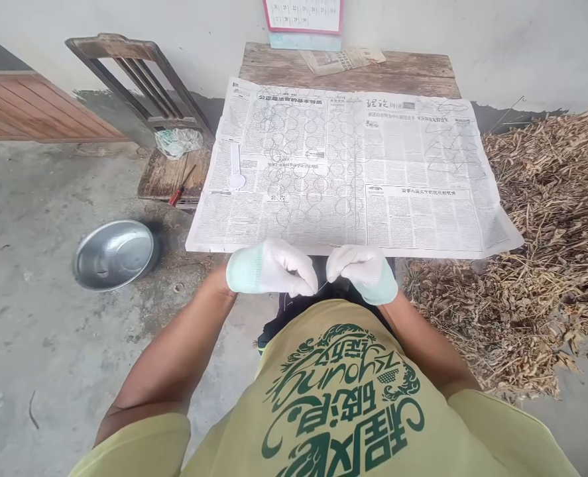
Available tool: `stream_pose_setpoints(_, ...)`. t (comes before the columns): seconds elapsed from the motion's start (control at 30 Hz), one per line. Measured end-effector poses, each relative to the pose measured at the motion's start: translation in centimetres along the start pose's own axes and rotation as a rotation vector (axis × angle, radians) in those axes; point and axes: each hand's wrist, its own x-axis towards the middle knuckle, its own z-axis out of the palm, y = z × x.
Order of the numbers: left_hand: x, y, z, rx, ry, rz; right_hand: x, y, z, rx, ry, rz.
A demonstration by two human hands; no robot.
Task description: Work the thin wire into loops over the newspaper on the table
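Note:
A white glove with a pale green cuff covers each hand. My left hand (282, 266) is closed in a pinch at the front edge of the newspaper (413, 232). Facing it, my right hand (358, 268) pinches too, a short gap away. A thin wire (322, 286) runs across that gap between the fingertips; its ends are hidden in the gloves. Beyond the hands, several thin wire loops (298, 179) lie in rows on the newspaper's left half. More bent wire pieces (453, 149) lie at its right side. A white flat-handled thing with a round end (236, 165) rests near the left edge.
Under the newspaper stands a wooden table (413, 73), a calendar (303, 16) behind it. A wooden chair (149, 175) at left holds a bundle of pale netting or string (178, 142) and a red-handled screwdriver (177, 195). A metal basin (117, 255) and dry stalks (522, 278) flank me.

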Motion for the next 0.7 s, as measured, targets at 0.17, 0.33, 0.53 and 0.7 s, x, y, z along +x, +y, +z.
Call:
stream_pose_setpoints(0.17,0.1,0.0,0.2,-0.014,-0.033,0.038,-0.2,0.0,0.5,-0.074,0.041,-0.020)
stream_pose_setpoints(0.33,0.4,0.1,0.3,0.035,-0.044,-0.031,-0.3,0.2,0.1,-0.036,0.023,0.133)
stream_pose_setpoints(0.53,-0.2,0.1,-0.2,0.040,0.074,0.031,-0.1,1.0,-1.0,0.132,0.048,0.138)
stream_pose_setpoints(0.7,0.0,0.5,0.1,0.022,0.034,0.049,-0.3,1.2,-1.1,0.150,0.037,0.181)
